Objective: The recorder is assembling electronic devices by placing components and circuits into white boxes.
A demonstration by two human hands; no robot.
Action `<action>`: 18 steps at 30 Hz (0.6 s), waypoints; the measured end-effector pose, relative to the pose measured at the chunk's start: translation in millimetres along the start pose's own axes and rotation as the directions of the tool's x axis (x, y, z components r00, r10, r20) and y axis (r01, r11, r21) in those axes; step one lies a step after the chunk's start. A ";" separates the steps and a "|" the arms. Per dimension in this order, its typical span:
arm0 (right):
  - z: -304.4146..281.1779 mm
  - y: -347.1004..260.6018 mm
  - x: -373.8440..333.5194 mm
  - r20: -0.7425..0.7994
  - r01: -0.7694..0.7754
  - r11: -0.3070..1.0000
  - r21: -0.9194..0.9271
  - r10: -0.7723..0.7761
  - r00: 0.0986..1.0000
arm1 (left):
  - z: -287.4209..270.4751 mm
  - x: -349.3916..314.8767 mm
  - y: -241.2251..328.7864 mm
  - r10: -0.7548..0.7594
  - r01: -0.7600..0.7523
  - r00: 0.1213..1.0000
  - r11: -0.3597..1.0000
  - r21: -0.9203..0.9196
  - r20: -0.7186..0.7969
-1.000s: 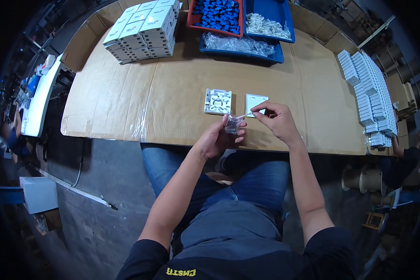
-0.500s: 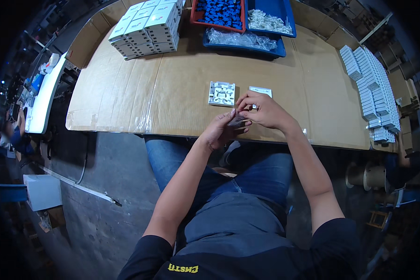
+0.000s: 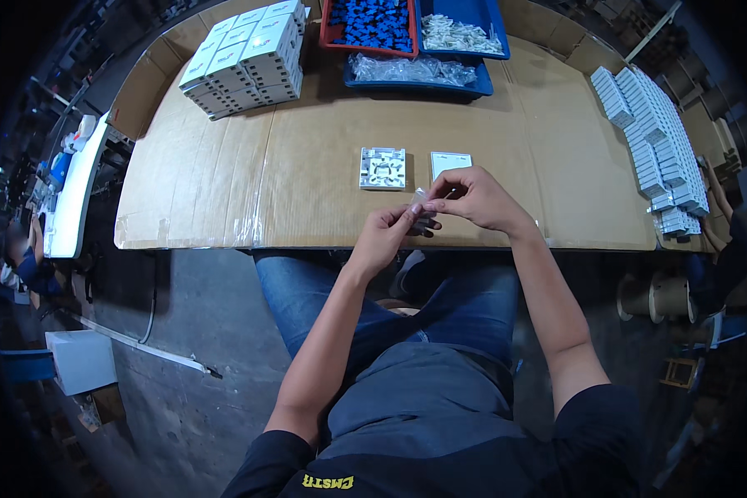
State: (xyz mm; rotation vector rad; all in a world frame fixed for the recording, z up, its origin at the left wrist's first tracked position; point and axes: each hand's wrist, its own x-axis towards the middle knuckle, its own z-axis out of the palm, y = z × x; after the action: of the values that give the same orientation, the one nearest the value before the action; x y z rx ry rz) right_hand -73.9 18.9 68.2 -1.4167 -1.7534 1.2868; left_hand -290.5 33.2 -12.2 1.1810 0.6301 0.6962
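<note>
A small clear plastic bag (image 3: pixel 420 197) is pinched between my two hands above the table's near edge. My left hand (image 3: pixel 388 236) grips it from the left with thumb and fingers. From the right, my right hand (image 3: pixel 480 201) holds the bag's other side with its fingertips; what the bag contains is too small to make out. Just beyond the hands lies an open square white plastic housing (image 3: pixel 383 169) with grey and dark inner parts. To its right is a flat white square plate (image 3: pixel 451 161), partly covered by my right hand.
White boxes (image 3: pixel 245 58) stand stacked at the far left. At the back are a red tray (image 3: pixel 370 47) of blue pieces, a blue tray (image 3: pixel 465 56) of white pieces and another blue tray (image 3: pixel 419 90) of clear bags. Slim white units (image 3: pixel 656 137) line the right side.
My fingertips have come closer together, and the clear bag now shows upright between them. My right hand has uncovered more of the white plate. The whole view has shifted slightly.
</note>
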 end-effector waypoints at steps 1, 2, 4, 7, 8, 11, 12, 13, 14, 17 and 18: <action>2.8 2.7 -2.3 -0.052 0.013 0.995 0.100 -0.008 0.999 | 3.2 -3.0 -0.6 0.000 0.000 1.000 1.000 0.003 0.003; 6.0 5.0 -4.9 -0.104 0.032 0.980 0.197 -0.011 0.995 | 10.4 -6.7 3.2 0.018 -0.019 0.999 1.000 -0.025 -0.038; 23.5 6.1 -8.3 -0.251 0.124 0.941 0.315 -0.044 0.967 | 17.3 -7.3 2.8 0.034 -0.038 0.996 0.998 -0.049 -0.079; 39.6 0.9 -15.5 -0.432 0.253 0.876 0.411 -0.057 0.900 | 23.3 -9.2 0.2 0.058 -0.032 0.983 0.988 0.148 -0.172; 41.0 -1.2 -20.5 -0.478 0.279 0.870 0.407 -0.057 0.876 | 31.4 -11.5 6.9 0.128 -0.105 0.957 0.989 0.101 -0.262; 47.6 -9.5 -24.5 -0.482 0.268 0.865 0.424 -0.035 0.875 | 37.8 -18.5 22.7 0.196 -0.194 0.903 0.980 0.042 -0.383; 49.0 -7.8 -25.4 -0.484 0.265 0.865 0.426 -0.030 0.875 | 37.5 -19.4 23.9 0.204 -0.214 0.889 0.977 0.024 -0.410; 50.4 -5.7 -26.0 -0.471 0.245 0.861 0.446 -0.006 0.882 | 36.7 -19.3 22.5 0.213 -0.226 0.886 0.974 0.018 -0.411; 50.7 -5.0 -25.9 -0.457 0.226 0.857 0.463 0.013 0.889 | 36.5 -19.2 22.3 0.213 -0.226 0.887 0.974 0.018 -0.411; 56.1 -4.4 -24.1 -0.477 0.288 0.750 0.595 0.041 0.878 | 35.7 -19.3 21.2 0.203 -0.219 0.880 0.976 0.012 -0.428; 56.0 -0.1 -24.2 -0.476 0.287 0.751 0.595 0.042 0.878 | 35.0 -19.0 21.1 0.228 -0.233 0.873 0.972 0.043 -0.432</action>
State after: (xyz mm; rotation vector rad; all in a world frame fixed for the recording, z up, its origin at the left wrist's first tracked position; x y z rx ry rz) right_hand -114.4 -22.7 49.6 -1.0410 -0.9108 1.1865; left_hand -279.4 2.4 18.7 1.1069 0.8633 1.1867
